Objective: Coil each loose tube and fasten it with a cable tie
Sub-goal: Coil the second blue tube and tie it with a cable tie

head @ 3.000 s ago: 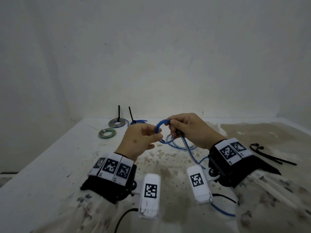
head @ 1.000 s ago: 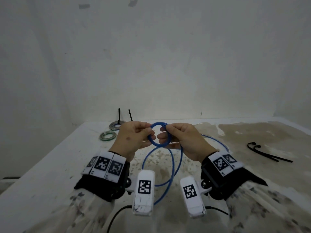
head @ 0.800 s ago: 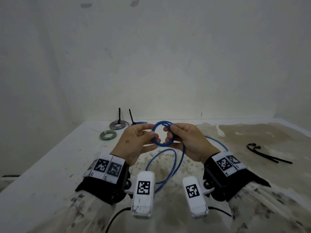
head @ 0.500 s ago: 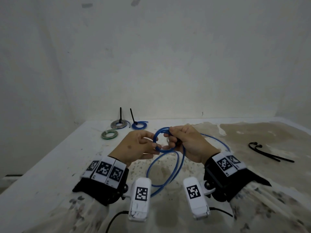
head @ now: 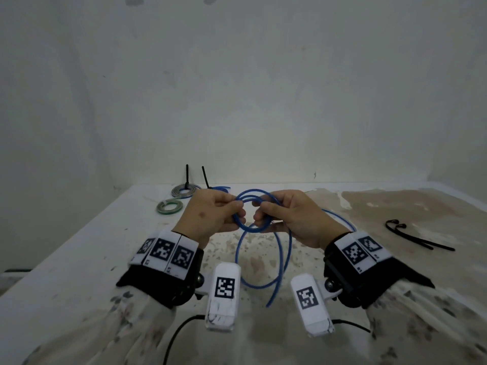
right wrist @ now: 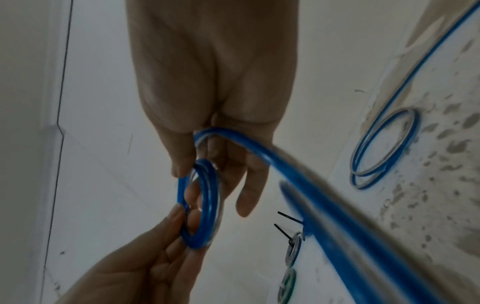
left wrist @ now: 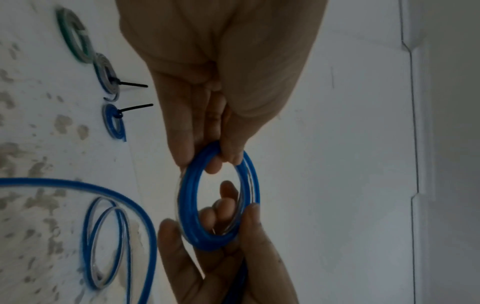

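Both hands are up over the table (head: 79, 259), working the blue tube (head: 250, 214) into a small ring. The left hand (head: 210, 219) pinches one side of that ring between thumb and fingers, and the right hand (head: 295, 219) has its fingers curled round the other side, with the free length running out past its palm. A second ago the ring looked like a single turn; now two or three turns lie stacked together, and the slack hanging below the ring toward the person has drawn into a shorter loop with the loose end (head: 268, 304) lying on the table. So the coiling is moving along, though a good stretch is not yet wound in.

Beyond the ring, near the wall, sit three finished coils: a green one (head: 170, 206), a grey one (head: 184, 191) and a small blue one (left wrist: 114, 121), the last two with black tie tails sticking up. To the right of the ring, well apart, spare black cable ties (head: 419, 238) lie waiting; one will be wanted once the last of the slack is in.
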